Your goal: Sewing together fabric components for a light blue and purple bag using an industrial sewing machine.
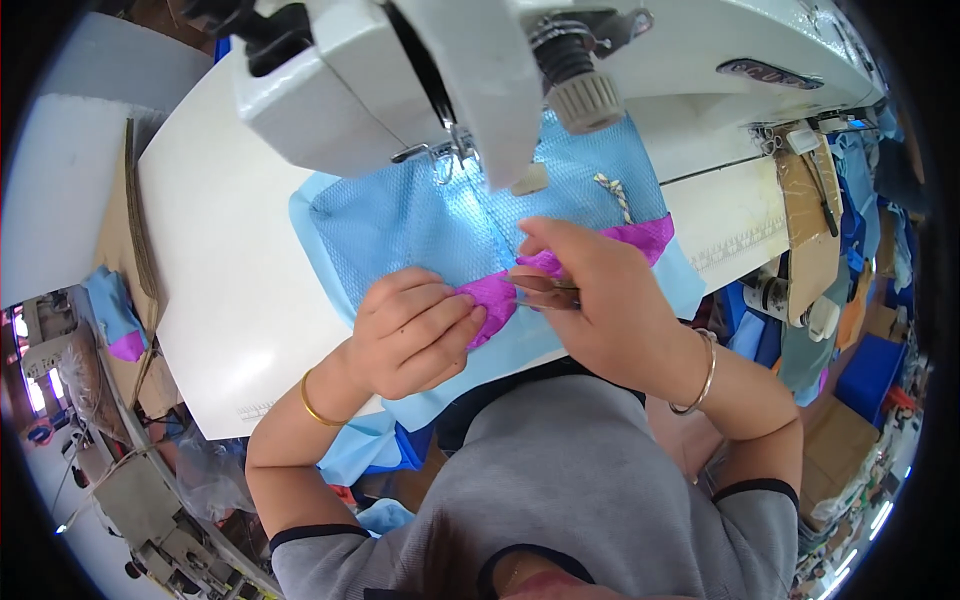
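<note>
A light blue mesh fabric piece [390, 225] with a magenta band [648, 238] along its near edge lies on the white machine table. My left hand [415, 335] is closed, its fingers pinching the magenta band near the middle. Small metal thread snips [545, 291] are gripped in my right hand [622, 312], their blades at the band just right of my left fingertips. A short twisted cord [617, 196] sticks out on the fabric's right part. Beyond my hands, the presser foot area [447, 160] of the sewing machine hangs over the lit fabric; whether it touches is unclear.
The white sewing machine head [330, 105] and its grey knob [586, 102] overhang the far side. A cardboard sheet [812, 230] with tools stands at the right, beside piled fabrics. Another blue and magenta piece [115, 312] hangs at the left.
</note>
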Motion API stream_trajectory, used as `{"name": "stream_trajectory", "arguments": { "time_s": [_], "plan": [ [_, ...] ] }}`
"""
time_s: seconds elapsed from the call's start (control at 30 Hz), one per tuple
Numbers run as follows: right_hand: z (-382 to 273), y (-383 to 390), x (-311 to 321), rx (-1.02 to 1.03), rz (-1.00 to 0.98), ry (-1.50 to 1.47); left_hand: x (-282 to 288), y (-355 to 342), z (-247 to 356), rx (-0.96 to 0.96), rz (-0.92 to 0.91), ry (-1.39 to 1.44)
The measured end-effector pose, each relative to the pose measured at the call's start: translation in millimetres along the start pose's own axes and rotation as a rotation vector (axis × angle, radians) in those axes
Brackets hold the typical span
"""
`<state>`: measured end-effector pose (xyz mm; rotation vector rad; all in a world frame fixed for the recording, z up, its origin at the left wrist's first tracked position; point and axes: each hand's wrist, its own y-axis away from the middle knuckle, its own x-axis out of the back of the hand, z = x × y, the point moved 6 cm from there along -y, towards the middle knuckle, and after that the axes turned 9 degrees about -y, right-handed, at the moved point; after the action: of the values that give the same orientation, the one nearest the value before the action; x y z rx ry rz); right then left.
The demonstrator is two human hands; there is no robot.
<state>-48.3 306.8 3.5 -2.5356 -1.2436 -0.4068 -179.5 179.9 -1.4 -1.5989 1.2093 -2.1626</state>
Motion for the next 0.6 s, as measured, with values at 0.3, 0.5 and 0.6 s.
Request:
{"name": "stream_trajectory", "arguments": {
  "time_s": [0.3, 0.5, 0.6],
  "plan": [
    [26.6, -29.4, -29.2, -0.458, -0.083, -0.200, 1.7, 3.3, -2.0, 0.038, 0.022, 0.069],
    [40.9, -29.5, -37.7, -0.433, -0.114, -0.187, -2.0, -12.9, -56.0, 0.382, -0.369, 0.043],
    [43.0, -27.8, -40.1, -0.559, -0.209, -0.229, -4.4, -14.1, -60.9, 0.452, -0.457, 0.087]
  ]
}}
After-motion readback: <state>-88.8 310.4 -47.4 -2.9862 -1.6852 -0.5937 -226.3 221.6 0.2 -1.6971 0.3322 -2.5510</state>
